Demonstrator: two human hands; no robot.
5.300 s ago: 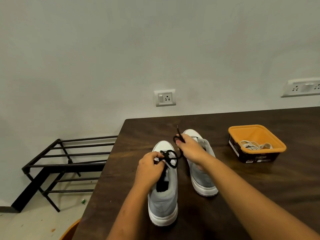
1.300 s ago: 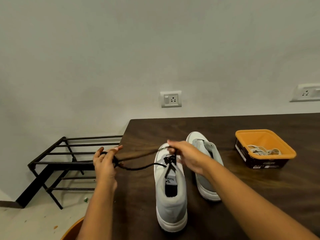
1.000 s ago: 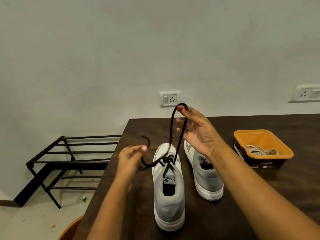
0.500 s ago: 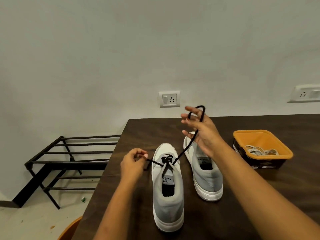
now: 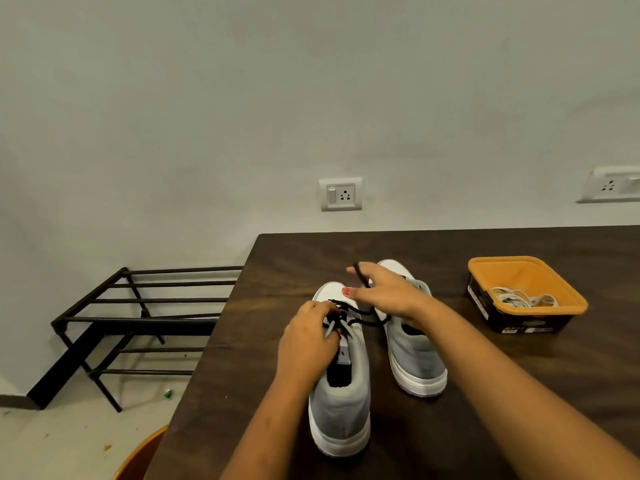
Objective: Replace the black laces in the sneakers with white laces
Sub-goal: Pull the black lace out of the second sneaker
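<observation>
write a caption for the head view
Left hand and right hand hold the black lace at a grey sneaker; white laces in orange tub.

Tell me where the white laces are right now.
In the head view, the white laces lie inside the orange tray on the right side of the table, to the right of the right-hand sneaker.

Both bare forearms reached forward from the lower edge, the right one coming in from the lower right corner. The left hand lay knuckles up, its fingers curled down and pinching the lace. The right hand was ahead of it and a little to the right, palm down, fingers spread, thumb pointing left, with the lace hooked between its first fingers.
</observation>
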